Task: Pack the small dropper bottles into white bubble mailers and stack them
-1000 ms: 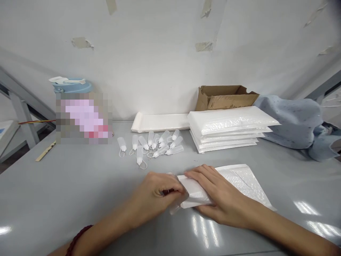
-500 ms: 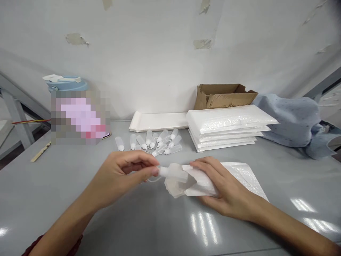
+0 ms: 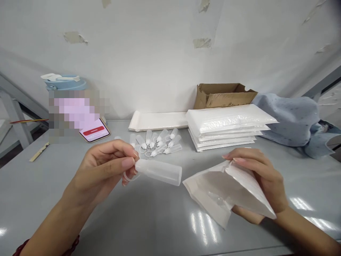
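My left hand (image 3: 106, 167) pinches the cap end of a small translucent plastic bottle (image 3: 159, 171), which lies level in the air with its base toward the right. My right hand (image 3: 257, 177) grips a white padded mailer (image 3: 226, 192) lifted off the grey table (image 3: 149, 224), its open mouth turned toward the bottle. A short gap separates the bottle's base from the mailer's mouth. Several more small bottles (image 3: 157, 142) lie in a loose heap behind my hands.
A stack of white padded mailers (image 3: 226, 128) sits at the back right, flat white sheets (image 3: 160, 121) to its left. Behind are a cardboard box (image 3: 223, 94) and a blue cloth (image 3: 293, 119). A phone (image 3: 94, 131) and a blue-lidded container (image 3: 64, 81) stand at the left.
Both hands rose off the table. My left hand drew the bottle out of the mailer leftward, and my right hand lifted the mailer and moved it right.
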`<state>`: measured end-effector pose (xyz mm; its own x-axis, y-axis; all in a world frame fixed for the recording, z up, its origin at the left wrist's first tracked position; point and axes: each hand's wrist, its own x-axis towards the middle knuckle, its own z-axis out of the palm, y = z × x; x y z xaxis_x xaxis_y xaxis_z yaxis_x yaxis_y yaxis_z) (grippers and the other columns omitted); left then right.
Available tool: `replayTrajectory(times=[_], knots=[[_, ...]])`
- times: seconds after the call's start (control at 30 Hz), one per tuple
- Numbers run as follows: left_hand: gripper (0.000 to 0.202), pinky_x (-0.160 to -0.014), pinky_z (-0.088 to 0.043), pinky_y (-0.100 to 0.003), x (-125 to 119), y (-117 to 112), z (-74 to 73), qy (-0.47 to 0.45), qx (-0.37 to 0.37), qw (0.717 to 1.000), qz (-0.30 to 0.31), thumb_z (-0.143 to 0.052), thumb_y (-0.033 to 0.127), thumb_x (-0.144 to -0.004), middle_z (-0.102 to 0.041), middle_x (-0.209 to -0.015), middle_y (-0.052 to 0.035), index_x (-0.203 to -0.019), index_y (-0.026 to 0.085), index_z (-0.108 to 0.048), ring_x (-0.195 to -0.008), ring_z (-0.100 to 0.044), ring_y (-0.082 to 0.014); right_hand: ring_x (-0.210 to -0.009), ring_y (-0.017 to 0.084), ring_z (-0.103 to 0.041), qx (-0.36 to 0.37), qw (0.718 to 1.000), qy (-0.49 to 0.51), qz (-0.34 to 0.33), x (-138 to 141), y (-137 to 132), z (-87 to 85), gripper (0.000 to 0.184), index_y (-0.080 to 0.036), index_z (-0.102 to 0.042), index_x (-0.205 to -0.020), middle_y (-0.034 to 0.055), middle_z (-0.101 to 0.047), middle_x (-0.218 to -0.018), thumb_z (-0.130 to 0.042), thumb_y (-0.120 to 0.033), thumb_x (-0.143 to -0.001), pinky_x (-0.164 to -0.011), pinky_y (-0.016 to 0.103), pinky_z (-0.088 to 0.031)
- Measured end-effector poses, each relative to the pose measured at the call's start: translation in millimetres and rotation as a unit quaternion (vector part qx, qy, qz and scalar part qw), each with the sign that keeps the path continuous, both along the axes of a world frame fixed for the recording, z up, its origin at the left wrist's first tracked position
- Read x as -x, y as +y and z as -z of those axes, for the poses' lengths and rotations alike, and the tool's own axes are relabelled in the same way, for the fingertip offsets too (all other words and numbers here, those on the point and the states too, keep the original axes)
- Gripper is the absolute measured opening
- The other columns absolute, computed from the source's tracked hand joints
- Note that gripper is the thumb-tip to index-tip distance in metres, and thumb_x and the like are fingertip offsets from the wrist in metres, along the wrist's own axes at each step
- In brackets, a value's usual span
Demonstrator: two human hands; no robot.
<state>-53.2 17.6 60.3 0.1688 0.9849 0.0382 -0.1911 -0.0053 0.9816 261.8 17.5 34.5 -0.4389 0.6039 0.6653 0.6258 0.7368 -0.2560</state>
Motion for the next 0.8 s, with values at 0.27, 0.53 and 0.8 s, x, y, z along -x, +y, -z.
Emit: replayTrajectory(times=[0.27,0.53,0.8], knots=[[0.003,-0.047,-0.045,-0.018,-21.3,-6.0,6.0,0.233,-0.101,0.967,-0.030,-0.070,0.022,-0.075,-0.068,-0.063,0.0030,-0.074,0.024,-0.071,-0.052,-0.056,-0.0091,-0.109,0.032,-0.049,0.089,0.992,-0.048,-0.071,16.4,8.1,9.1,0.058,-0.025,-0.031,-0.129,0.0140,-0.048,-0.117,-0.054,-0.017,-0.077,-0.085,0.049,-0.047],[0.017,-0.056,-0.042,-0.018,-50.9,-16.7,40.9,0.445,-0.227,0.862,0.086,-0.050,0.017,-0.088,-0.067,-0.070,0.0029,-0.088,0.021,-0.067,-0.059,-0.056,-0.0092,-0.106,0.028,-0.048,0.230,0.951,-0.146,-0.145,30.2,3.4,18.5,0.050,-0.014,-0.038,-0.128,0.0151,-0.050,-0.118,-0.057,-0.031,-0.085,-0.088,0.044,-0.046],[0.019,-0.060,-0.042,-0.020,-55.4,-16.4,52.5,0.475,-0.159,0.858,0.114,-0.047,0.023,-0.092,-0.072,-0.083,0.0013,-0.094,0.021,-0.066,-0.066,-0.061,-0.0118,-0.083,0.024,-0.058,0.280,0.951,-0.131,0.015,28.7,12.8,22.9,0.022,-0.016,-0.057,-0.101,0.0095,-0.063,-0.090,-0.036,-0.021,-0.096,-0.075,0.043,-0.048]])
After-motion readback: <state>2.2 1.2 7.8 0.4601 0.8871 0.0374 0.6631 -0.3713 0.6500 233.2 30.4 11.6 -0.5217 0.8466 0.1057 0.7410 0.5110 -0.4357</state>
